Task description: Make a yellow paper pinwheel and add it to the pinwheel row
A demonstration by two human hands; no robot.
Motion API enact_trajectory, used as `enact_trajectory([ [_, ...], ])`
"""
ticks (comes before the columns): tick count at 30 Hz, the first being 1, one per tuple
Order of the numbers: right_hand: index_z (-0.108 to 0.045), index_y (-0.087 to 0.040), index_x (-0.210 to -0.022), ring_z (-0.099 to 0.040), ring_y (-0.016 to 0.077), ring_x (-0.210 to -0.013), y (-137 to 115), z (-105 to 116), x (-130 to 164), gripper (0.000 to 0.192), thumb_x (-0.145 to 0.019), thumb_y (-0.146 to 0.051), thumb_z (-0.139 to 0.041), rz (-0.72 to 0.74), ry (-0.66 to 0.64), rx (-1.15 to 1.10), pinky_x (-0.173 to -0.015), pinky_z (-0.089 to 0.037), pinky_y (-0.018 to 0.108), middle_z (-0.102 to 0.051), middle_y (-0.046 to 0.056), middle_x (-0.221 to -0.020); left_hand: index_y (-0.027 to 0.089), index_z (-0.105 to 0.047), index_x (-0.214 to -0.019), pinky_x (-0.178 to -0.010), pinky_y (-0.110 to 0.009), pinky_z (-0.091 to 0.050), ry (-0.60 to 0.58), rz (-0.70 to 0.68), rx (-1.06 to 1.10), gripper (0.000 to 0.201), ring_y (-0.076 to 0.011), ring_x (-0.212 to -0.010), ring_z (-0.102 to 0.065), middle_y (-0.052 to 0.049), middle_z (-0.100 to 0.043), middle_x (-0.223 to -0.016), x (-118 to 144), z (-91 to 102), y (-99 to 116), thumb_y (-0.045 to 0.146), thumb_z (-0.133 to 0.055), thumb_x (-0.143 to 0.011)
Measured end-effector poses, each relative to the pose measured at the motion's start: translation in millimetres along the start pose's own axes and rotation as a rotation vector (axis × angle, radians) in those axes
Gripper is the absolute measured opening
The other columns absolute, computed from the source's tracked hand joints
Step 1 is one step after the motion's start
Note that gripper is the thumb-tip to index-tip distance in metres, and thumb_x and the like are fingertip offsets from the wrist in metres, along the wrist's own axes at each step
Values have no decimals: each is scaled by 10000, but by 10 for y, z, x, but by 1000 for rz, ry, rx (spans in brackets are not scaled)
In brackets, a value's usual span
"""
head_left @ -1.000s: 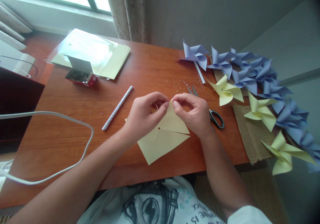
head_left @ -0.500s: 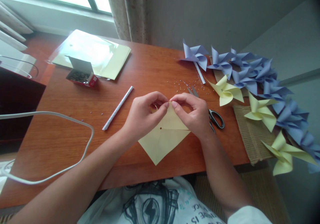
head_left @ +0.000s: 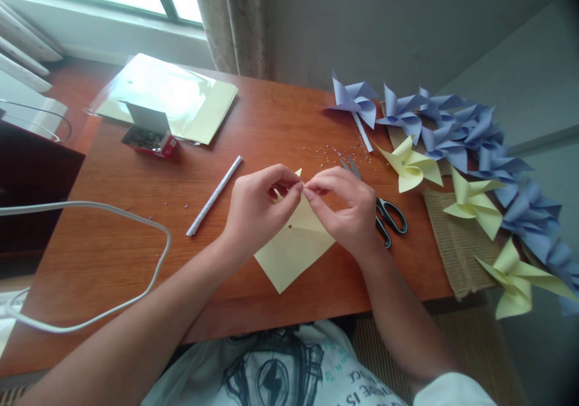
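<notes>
A yellow square of paper (head_left: pixel 289 261), cut in from its corners and with a small hole near its middle, lies partly under my hands. My left hand (head_left: pixel 266 210) pinches at its far end, thumb against forefinger. Opposite it, my right hand (head_left: pixel 341 207) pinches at nearly the same spot, fingertips meeting the left ones. One pointed paper tip shows just beyond the fingers. Exactly which bit of paper sits between the fingertips is hidden. Black-handled scissors (head_left: pixel 389 216) lie beside my right hand, partly covered by it. A rolled white paper stick (head_left: pixel 214 196) lies left of my left hand.
Yellow pinwheels (head_left: pixel 409 163) and several blue pinwheels (head_left: pixel 447 143) stand along the right, by corrugated cardboard (head_left: pixel 446 246). A red box (head_left: pixel 147 140) of small metal pieces stands near a paper stack (head_left: pixel 212 113). A white cable (head_left: pixel 167 237) loops at left. Tiny beads (head_left: pixel 337 152) are scattered.
Both hands have shifted slightly left, and the yellow paper has moved a little away from me. A pointed tip now shows beyond the fingertips.
</notes>
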State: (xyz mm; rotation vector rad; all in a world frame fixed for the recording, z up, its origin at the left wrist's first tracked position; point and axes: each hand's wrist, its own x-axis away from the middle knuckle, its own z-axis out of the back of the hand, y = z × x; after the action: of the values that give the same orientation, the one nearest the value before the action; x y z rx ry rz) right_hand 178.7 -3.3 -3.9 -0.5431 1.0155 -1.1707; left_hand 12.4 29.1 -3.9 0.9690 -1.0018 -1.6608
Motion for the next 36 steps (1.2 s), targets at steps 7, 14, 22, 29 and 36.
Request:
enact_trajectory([
  [7,-721,-247,-843,-694,180,-791,79,89,-25,226,-934,-440,-648,-438,-63,-539,-745,-598,326,-737,18,-854,172,-687,-800,-609,-251,-491,-61,89,264,126,-146,-683,-621,-29,-699,-750,-12,13,-1,288,-697,-848],
  [14,-708,-255,-897,-680,146,-697,88,81,-37,177,-848,-414,-767,-563,-123,-629,-622,-566,258,-730,-9,-838,169,-699,-804,-580,-236,-470,-110,142,362,131,-142,-680,-608,-29,-687,-748,4,4,26,294,-719,-839],
  [22,-729,-249,-864,-664,125,-706,144,70,-39,145,-801,-335,-828,-579,-145,-829,-681,-566,255,-715,-34,-804,162,-707,-826,-607,-241,-485,-120,138,370,128,-149,-703,-624,-39,-705,-772,14,-8,24,288,-721,-844],
  [29,-737,-245,-840,-639,114,-713,160,42,-38,138,-784,-312,-845,-585,-125,-818,-689,-545,232,-708,-33,-807,150,-699,-816,-621,-224,-473,-161,208,447,95,-134,-710,-606,-25,-691,-771,-8,-8,14,227,-753,-801],
  [36,-731,-236,-835,-639,135,-714,126,68,-42,154,-852,-383,-771,-542,-93,-691,-682,-537,261,-701,-16,-795,150,-666,-810,-605,-214,-463,-169,263,515,99,-117,-687,-595,-13,-667,-770,-21,-2,28,224,-732,-810],
])
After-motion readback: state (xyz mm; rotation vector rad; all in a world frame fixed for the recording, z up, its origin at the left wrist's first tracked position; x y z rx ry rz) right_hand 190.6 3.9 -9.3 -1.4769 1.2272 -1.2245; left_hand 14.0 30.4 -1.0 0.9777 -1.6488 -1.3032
